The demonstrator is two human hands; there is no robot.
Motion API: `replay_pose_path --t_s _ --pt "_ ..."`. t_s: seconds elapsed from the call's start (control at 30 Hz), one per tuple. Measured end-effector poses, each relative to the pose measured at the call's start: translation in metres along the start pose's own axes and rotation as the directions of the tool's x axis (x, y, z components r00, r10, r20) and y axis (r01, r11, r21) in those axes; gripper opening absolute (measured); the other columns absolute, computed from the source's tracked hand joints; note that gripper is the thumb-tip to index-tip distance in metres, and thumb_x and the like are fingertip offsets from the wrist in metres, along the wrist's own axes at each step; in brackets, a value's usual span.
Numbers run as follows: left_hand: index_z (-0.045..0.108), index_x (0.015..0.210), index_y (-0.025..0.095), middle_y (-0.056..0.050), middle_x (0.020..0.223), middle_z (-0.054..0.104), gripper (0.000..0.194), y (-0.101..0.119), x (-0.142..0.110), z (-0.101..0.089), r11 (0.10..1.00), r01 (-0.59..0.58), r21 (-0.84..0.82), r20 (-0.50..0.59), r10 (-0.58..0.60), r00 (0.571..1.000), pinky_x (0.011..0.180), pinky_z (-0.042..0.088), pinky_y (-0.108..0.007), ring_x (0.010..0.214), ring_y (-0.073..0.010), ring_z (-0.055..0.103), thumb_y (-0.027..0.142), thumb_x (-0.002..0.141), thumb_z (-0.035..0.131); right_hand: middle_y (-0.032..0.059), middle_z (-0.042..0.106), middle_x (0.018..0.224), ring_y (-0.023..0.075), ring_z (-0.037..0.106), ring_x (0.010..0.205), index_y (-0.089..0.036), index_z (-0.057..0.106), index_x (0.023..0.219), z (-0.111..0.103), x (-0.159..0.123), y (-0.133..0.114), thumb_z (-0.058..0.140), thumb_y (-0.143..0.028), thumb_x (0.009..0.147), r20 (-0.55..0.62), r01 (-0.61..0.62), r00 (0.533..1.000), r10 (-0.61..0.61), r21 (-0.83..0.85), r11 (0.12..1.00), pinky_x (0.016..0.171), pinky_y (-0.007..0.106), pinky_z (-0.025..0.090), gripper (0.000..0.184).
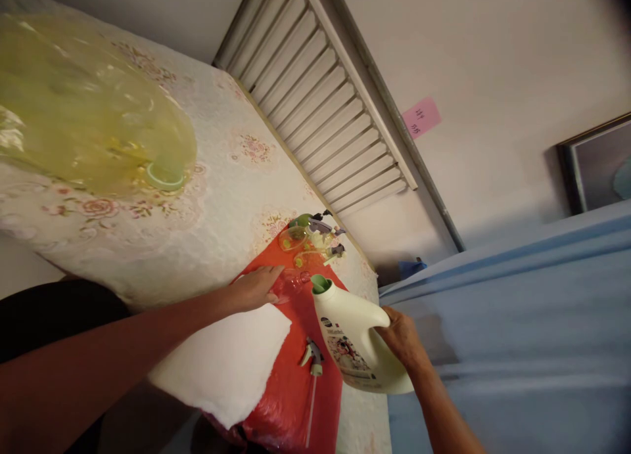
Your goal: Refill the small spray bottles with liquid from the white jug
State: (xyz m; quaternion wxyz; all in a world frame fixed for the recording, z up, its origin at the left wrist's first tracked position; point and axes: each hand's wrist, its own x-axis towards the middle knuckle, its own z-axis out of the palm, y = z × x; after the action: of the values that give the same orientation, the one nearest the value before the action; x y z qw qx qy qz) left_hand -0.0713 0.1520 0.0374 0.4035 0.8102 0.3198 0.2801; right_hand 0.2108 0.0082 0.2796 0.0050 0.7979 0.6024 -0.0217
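Note:
My right hand (401, 339) grips the handle of a large cream detergent jug (352, 339), tilted so that its green spout (320, 284) points at a small clear bottle (292, 283). My left hand (256, 287) is closed around that clear bottle, holding it on a red plastic sheet (290, 375). A detached spray head with a long tube (312, 368) lies on the red sheet just below the jug. Small spray bottles with yellow liquid (308, 236) lie at the sheet's far end.
The red sheet lies on a flowered tablecloth (207, 198). A white cloth (231, 362) is beside it. A big yellow-green translucent bag or bottle (89, 112) lies at the left. A blue cloth (517, 336) covers the right; a slatted panel (325, 99) leans on the wall.

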Motion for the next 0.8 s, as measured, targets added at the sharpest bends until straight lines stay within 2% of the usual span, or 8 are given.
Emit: replay_pose_path --t_s 0.1,0.2,0.33,0.6,0.8 --pt "0.038 0.138 0.032 -0.012 0.127 0.059 0.066 0.003 -0.001 -0.001 0.994 0.106 0.015 -0.002 -0.106 0.994 0.090 0.049 -0.046 0.120 -0.0375 0.057 0.038 0.080 0.068 0.0021 0.063 0.063 0.0199 0.060 0.066 -0.020 0.058 0.067 0.001 0.000 -0.001 0.053 -0.038 0.075 -0.003 -0.006 1.000 0.006 -0.003 1.000 0.056 0.026 0.038 0.020" --pt "0.041 0.135 0.033 -0.010 0.124 0.061 0.065 0.011 -0.003 -0.006 0.995 0.098 0.022 -0.005 -0.098 0.995 0.091 0.049 -0.044 0.120 -0.0348 0.058 0.034 0.078 0.070 0.0017 0.063 0.062 0.0197 0.059 0.065 -0.020 0.058 0.066 0.001 0.001 -0.001 0.053 -0.038 0.074 -0.004 -0.001 1.000 0.001 0.010 1.000 0.057 0.026 0.038 0.020" --pt "0.042 0.135 0.027 -0.011 0.125 0.061 0.063 0.017 -0.006 -0.010 0.996 0.094 -0.003 -0.008 -0.094 0.996 0.095 0.048 -0.044 0.124 -0.0351 0.055 0.027 0.078 0.069 0.0017 0.063 0.062 0.0197 0.059 0.065 -0.020 0.057 0.065 0.001 0.001 -0.002 0.053 -0.039 0.074 0.001 -0.001 1.000 0.001 0.008 1.000 0.057 0.026 0.039 0.021" --pt "0.041 0.135 0.032 -0.009 0.129 0.059 0.065 0.010 -0.001 -0.005 0.995 0.101 0.001 0.011 -0.101 0.995 0.102 0.045 -0.046 0.130 -0.0343 0.051 0.029 0.077 0.071 0.0019 0.066 0.065 0.0203 0.061 0.067 -0.020 0.060 0.068 0.000 0.002 -0.002 0.052 -0.037 0.074 0.014 -0.010 1.000 0.010 -0.001 1.000 0.059 0.026 0.040 0.020" --pt "0.041 0.137 0.025 -0.012 0.131 0.058 0.066 0.009 -0.001 -0.003 0.996 0.091 0.002 -0.001 -0.091 0.996 0.102 0.045 -0.045 0.130 -0.0371 0.049 0.028 0.078 0.070 0.0023 0.068 0.068 0.0211 0.063 0.068 -0.019 0.062 0.071 0.000 0.002 -0.001 0.053 -0.037 0.075 0.009 -0.011 1.000 0.010 0.014 1.000 0.060 0.027 0.041 0.020"
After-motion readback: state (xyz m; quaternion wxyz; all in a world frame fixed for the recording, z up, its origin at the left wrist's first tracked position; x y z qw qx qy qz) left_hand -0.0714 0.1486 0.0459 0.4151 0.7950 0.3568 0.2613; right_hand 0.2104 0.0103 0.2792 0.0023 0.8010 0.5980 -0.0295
